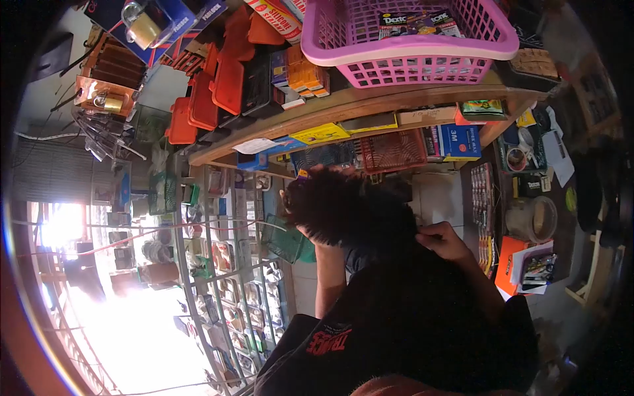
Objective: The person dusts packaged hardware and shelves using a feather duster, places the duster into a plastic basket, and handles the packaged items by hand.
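Observation:
A bushy black thing [350, 204], which looks like a feather duster, is in front of my dark shirt, below the shelf edge. My left hand [312, 236] comes up behind it. Most of that hand is covered by the black tufts, so its fingers cannot be made out. At the right side of the dark bundle is my right hand [444, 241], its fingers bent and pressed together at the edge. Whatever lies between them is too dark to see.
A pink basket [422, 49] with packets stands on the wooden shelf [363, 99], beside red cases [228, 86]. Below are boxes, including a blue 3M box [460, 142]. A wire rack [218, 284] with goods is left; a clear tub [531, 218] and papers are right.

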Action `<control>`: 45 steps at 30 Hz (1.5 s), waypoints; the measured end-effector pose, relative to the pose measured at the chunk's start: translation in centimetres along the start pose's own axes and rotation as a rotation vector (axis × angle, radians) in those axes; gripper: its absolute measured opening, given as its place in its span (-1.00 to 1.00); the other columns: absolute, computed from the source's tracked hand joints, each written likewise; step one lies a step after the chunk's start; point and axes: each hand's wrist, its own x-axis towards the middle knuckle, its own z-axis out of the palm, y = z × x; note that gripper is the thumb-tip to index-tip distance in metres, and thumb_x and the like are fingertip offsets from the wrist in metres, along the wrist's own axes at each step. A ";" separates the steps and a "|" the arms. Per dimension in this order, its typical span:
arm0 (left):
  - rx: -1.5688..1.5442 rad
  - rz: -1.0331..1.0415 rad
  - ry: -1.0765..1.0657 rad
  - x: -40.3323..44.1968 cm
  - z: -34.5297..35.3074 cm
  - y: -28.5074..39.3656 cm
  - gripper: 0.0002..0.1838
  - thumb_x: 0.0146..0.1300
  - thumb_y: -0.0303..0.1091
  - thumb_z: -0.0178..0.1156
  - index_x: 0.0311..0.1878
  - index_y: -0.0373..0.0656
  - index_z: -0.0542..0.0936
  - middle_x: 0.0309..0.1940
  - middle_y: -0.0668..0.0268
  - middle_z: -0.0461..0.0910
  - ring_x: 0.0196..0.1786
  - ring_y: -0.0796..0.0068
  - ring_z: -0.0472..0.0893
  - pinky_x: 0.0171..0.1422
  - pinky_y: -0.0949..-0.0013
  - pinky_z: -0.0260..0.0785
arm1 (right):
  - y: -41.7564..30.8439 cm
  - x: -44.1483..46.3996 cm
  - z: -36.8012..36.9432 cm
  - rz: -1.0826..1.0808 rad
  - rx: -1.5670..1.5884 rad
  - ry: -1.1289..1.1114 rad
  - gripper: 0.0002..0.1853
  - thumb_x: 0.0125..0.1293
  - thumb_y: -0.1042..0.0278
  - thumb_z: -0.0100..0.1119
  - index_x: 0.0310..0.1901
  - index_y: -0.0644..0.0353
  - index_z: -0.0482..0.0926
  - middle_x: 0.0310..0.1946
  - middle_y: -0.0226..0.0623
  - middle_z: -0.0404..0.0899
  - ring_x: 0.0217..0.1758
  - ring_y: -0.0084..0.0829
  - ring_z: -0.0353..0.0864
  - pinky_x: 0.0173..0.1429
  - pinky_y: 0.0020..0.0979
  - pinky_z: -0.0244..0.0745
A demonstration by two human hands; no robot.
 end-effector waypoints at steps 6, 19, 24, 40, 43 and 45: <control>0.461 0.060 -0.025 0.2 -0.9 2.8 -0.27 0.42 0.31 -0.26 0.22 -0.20 0.42 0.09 0.03 0.53 0.22 -0.07 0.47 0.36 -0.21 0.23 | 2.5 -0.1 -0.4 -0.073 0.004 0.103 -0.83 0.34 0.43 0.27 -0.14 0.36 0.65 -0.41 -0.25 0.62 -0.28 -0.48 0.57 -0.10 -0.37 0.49; 0.255 -0.002 0.088 -1.0 -0.1 1.1 -0.25 0.45 0.27 -0.36 0.31 -0.21 0.39 0.21 -0.02 0.47 0.27 -0.15 0.42 0.44 -0.25 0.09 | -1.1 -1.3 0.6 -0.229 0.008 0.191 -0.84 0.35 0.46 0.24 -0.33 0.36 0.53 -0.55 -0.51 0.40 -0.43 -0.72 0.31 -0.36 -0.55 0.26; 0.199 -0.055 -0.145 -1.1 -0.7 1.0 -0.25 0.46 0.26 -0.36 0.31 -0.22 0.39 0.22 -0.03 0.46 0.29 -0.15 0.40 0.47 -0.20 0.09 | -0.2 -1.2 0.8 -0.189 -0.011 0.188 -0.80 0.34 0.40 0.28 -0.31 0.39 0.54 -0.52 -0.46 0.45 -0.40 -0.69 0.37 -0.31 -0.54 0.32; 0.230 -0.001 0.117 -0.9 -2.7 3.8 -0.35 0.51 0.18 -0.34 0.26 -0.19 0.42 0.32 0.06 0.40 0.39 0.00 0.33 0.53 -0.10 0.05 | 2.6 -1.1 0.6 -0.188 -0.030 0.171 -0.78 0.40 0.37 0.22 -0.19 0.43 0.62 -0.49 -0.31 0.58 -0.42 -0.63 0.43 -0.32 -0.46 0.39; 0.246 0.003 0.082 -0.6 -3.2 3.7 -0.36 0.51 0.18 -0.34 0.24 -0.17 0.43 0.32 0.07 0.40 0.40 -0.07 0.30 0.52 -0.16 0.03 | 3.7 -1.3 -0.1 -0.163 -0.040 0.146 -0.77 0.38 0.37 0.24 -0.16 0.43 0.63 -0.46 -0.27 0.63 -0.41 -0.62 0.47 -0.31 -0.45 0.41; 0.130 -0.021 0.080 -1.0 -4.3 3.3 -0.36 0.51 0.18 -0.35 0.24 -0.16 0.42 0.32 0.07 0.40 0.41 -0.13 0.28 0.53 -0.19 0.01 | 3.7 -1.4 0.1 -0.097 -0.056 0.150 -0.78 0.37 0.37 0.24 -0.15 0.43 0.63 -0.45 -0.26 0.65 -0.37 -0.63 0.49 -0.29 -0.44 0.42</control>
